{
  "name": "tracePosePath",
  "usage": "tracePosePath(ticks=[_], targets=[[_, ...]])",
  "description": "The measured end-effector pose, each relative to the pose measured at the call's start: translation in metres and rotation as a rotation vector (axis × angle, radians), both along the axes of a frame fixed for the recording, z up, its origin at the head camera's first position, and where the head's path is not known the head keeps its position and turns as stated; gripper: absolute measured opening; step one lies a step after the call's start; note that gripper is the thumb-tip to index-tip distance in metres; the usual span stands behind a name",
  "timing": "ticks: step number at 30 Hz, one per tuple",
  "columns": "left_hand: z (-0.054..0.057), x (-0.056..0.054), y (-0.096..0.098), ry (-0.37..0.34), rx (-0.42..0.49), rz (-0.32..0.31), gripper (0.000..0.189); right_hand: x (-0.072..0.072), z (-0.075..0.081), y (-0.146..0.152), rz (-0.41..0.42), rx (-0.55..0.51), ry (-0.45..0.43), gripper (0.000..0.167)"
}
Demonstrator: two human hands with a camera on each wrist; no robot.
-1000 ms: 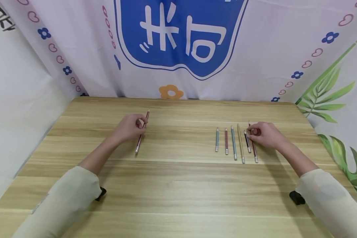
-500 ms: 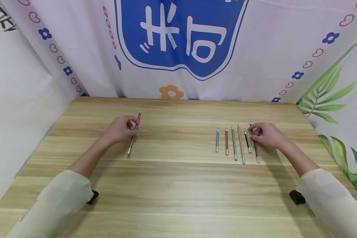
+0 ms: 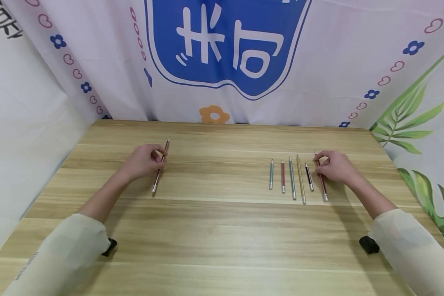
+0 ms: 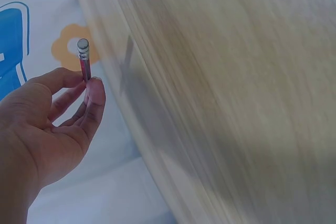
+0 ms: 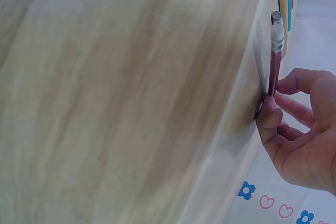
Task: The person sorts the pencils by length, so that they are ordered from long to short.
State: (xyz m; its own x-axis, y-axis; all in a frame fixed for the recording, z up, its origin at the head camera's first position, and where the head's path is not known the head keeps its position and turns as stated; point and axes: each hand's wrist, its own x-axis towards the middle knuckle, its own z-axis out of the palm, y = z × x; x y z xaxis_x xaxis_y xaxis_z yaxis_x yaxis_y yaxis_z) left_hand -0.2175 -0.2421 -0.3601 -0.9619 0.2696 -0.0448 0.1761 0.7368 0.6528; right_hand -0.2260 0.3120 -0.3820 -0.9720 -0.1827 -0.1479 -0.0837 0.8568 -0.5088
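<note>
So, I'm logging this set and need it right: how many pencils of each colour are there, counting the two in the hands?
Red pencils: 3
Blue-green pencils: 2
Gold pencil: 1
Dark pencil, black or navy, can't tell which: 1
Total: 7

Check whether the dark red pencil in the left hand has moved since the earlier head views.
Yes, leftward: in the head view, the dark red pencil in the left hand is now farther left of the printed orange flower.
</note>
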Motion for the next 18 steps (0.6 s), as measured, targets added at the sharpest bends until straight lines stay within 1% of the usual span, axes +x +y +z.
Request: tracePosePath(ticks=[6,12,18], targets=[[-0.001,0.000,-0.005,0.001,-0.007,-0.003,0.025,0.001,0.002,-0.001,-0.016,-0.012,-0.020,0.035],[-0.004,0.002,-0.014,0.003,0.001,-0.011,0.027,0.001,0.007,0.000,-0.022,-0.005,0.004,0.036],[-0.007,0.001,-0.023,-0.001,-0.009,-0.019,0.026,0.001,0.009,-0.002,-0.002,-0.019,0.033,0.037]])
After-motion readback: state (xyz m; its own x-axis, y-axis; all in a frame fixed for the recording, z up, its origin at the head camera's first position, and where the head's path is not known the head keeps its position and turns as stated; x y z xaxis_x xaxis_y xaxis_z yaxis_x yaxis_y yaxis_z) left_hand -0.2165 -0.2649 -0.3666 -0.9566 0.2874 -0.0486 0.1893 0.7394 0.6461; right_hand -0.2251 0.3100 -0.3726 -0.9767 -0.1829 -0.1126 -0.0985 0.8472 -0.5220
